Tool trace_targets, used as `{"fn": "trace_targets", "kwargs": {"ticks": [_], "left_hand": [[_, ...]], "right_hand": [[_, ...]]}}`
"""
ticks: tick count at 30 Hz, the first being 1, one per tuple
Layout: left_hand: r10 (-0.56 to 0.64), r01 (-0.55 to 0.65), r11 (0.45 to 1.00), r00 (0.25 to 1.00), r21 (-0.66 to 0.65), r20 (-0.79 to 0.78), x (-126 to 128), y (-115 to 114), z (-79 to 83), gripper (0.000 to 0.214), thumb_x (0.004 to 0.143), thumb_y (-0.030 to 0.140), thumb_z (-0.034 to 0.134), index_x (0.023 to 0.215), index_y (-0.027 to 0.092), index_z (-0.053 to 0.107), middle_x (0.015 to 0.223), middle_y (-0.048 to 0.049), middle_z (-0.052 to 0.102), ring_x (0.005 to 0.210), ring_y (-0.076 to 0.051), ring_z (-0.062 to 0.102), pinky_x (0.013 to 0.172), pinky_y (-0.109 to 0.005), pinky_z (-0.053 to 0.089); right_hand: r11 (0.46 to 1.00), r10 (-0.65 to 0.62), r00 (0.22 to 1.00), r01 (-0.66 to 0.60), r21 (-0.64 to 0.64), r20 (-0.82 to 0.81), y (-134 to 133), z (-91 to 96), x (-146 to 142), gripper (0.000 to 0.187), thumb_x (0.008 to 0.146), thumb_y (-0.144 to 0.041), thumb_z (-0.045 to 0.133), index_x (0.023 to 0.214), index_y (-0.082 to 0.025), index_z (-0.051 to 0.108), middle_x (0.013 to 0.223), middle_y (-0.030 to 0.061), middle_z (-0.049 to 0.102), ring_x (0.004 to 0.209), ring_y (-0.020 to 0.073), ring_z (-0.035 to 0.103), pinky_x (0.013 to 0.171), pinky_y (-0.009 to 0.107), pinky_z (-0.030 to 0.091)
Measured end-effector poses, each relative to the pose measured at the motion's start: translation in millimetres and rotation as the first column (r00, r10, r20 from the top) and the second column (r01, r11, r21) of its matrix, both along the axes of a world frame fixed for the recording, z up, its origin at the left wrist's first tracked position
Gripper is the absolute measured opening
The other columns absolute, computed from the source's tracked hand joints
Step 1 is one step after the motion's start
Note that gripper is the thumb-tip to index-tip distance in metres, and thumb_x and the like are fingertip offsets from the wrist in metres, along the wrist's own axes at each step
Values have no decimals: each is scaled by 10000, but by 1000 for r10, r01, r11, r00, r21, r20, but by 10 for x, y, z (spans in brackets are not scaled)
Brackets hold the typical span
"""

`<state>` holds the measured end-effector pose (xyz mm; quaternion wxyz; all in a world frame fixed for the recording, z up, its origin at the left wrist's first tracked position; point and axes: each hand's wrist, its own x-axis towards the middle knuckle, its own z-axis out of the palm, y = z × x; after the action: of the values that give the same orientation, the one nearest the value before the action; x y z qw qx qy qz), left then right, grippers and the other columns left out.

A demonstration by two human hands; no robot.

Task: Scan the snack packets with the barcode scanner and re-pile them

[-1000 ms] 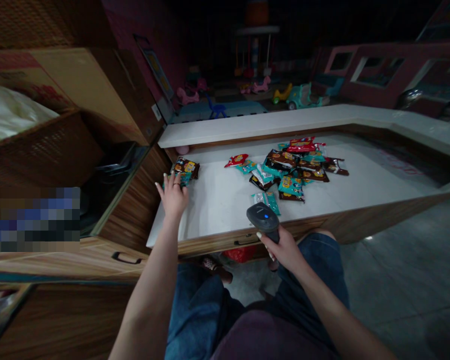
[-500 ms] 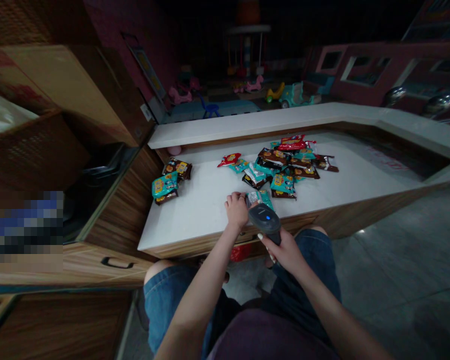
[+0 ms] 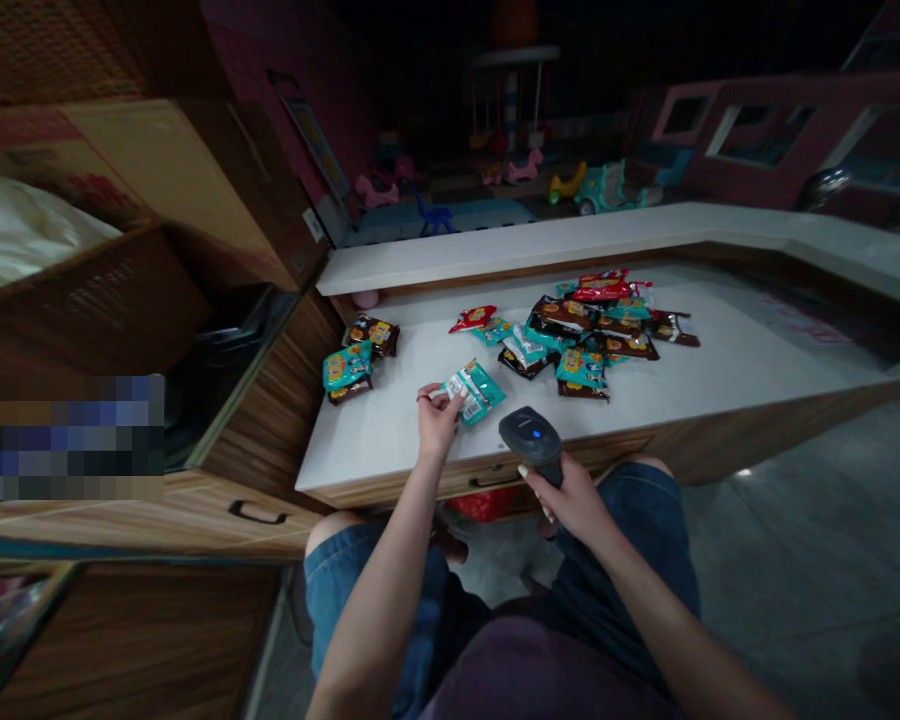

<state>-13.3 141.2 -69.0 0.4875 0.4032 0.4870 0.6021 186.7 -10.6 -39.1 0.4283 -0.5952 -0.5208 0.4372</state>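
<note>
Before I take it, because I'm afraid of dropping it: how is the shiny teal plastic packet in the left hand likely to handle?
The shiny teal plastic packet is probably light, since the left hand holds it by one edge. Its glossy surface may make it slightly slippery. Its flat, rectangular shape suggests it would slide rather than roll if pushed.

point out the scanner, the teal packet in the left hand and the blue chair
Scanner (image 3: 529, 435): head view, top of its dark head.
Teal packet (image 3: 478, 391): head view, middle of its wrapper.
Blue chair (image 3: 436, 216): head view, about its seat.
</note>
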Motion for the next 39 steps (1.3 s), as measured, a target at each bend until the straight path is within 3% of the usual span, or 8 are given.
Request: {"fn": "trace_targets", "kwargs": {"ticks": [12, 19, 23, 25, 28, 32, 35, 39], "left_hand": [[71, -71, 995, 997, 67, 2, -10, -13, -175, 687, 640, 427, 907, 1087, 253, 414, 700, 76, 641, 613, -138, 640, 572, -222, 451], [81, -78, 988, 997, 134, -13, 18, -40, -119, 630, 693, 389, 889, 1117, 235, 448, 783, 39, 688, 698, -141, 679, 684, -243, 516], [253, -219, 943, 960, 249, -116, -192, -60, 19, 629, 768, 310, 816, 1297, 238, 484, 916, 0, 690, 854, -167, 698, 757, -262, 543], [410, -317, 887, 875, 336, -257, -410, -95, 122, 553, 817, 288, 751, 1321, 231, 532, 1064, -53, 695, 978, -201, 691, 832, -304, 554], [583, -321, 806, 576, 497, -573, -782, -194, 248, 397, 871, 230, 661, 1267, 206, 638, 1241, -119, 679, 1174, -277, 625, 1026, -416, 507], [536, -200, 843, 231, 499, -812, -1131, -345, 249, 369, 896, 158, 568, 1229, 178, 725, 1193, -158, 690, 1187, -350, 586, 1069, -499, 472], [455, -165, 887, 154, 432, -877, -1236, -394, 154, 393, 889, 134, 542, 1217, 196, 750, 1184, -158, 690, 1172, -357, 583, 1049, -502, 488], [364, -110, 931, 179, 349, -914, -1285, -336, 54, 464, 843, 99, 531, 1260, 168, 724, 1290, -159, 675, 1212, -346, 581, 1100, -496, 481]], "right_hand": [[990, 76, 981, -96, 107, 178, 13, 103, -117, 229, 838, -442, 647, 870, -215, 655, 740, 70, 750, 745, 275, 747, 682, 324, 545], [991, 64, 979, -86, 107, 192, 9, 66, -92, 322, 837, -493, 623, 948, -197, 687, 873, 114, 795, 870, 314, 763, 774, 374, 563], [994, 53, 983, -69, 85, 174, -1, 101, -55, 309, 830, -510, 624, 882, -206, 653, 763, 90, 760, 783, 295, 753, 693, 343, 549], [994, 27, 984, -46, 102, 178, -3, 97, -33, 303, 826, -512, 631, 859, -212, 645, 706, 66, 735, 722, 275, 740, 671, 331, 541], [995, 30, 986, -44, 85, 163, -4, 63, -19, 304, 830, -510, 636, 882, -211, 650, 584, 19, 668, 586, 243, 693, 588, 309, 514], [997, 62, 991, -67, 31, 120, -5, 21, -52, 330, 842, -523, 639, 928, -205, 652, 498, -18, 600, 459, 219, 620, 501, 297, 476], [997, 67, 991, -72, 37, 115, 0, 21, -87, 319, 835, -521, 645, 917, -212, 647, 517, -8, 617, 505, 234, 650, 533, 306, 498], [995, 37, 988, -51, 90, 151, 15, 37, -95, 289, 814, -511, 651, 835, -223, 634, 622, 38, 688, 649, 261, 714, 657, 334, 542]]}}
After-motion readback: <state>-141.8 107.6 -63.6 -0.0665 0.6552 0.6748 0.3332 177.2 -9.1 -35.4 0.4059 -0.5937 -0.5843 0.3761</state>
